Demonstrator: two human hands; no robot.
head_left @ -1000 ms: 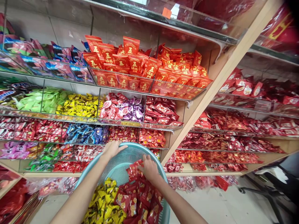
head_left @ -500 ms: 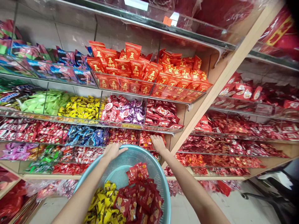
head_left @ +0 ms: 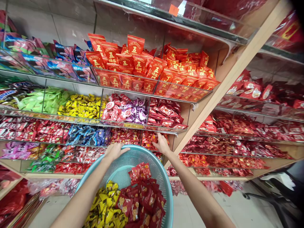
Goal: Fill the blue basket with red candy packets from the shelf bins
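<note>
Lower centre: the teal basket [head_left: 169,193] is cut off by the bottom edge, its lower left rim hidden behind the forearm [head_left: 80,196] of the left hand [head_left: 116,151], whose fingers are partly concealed beyond the rim. Right of centre, the fingertips of the right hand [head_left: 163,145] are partly lost among red packets [head_left: 147,139]; whether they grip one cannot be told. Print on most small packets [head_left: 82,134] along the lower shelves [head_left: 54,175] is too small to read, while the left edge truncates a Snickers packet [head_left: 8,95] and the right edge a dark wheeled base [head_left: 276,204] at lower right.
</note>
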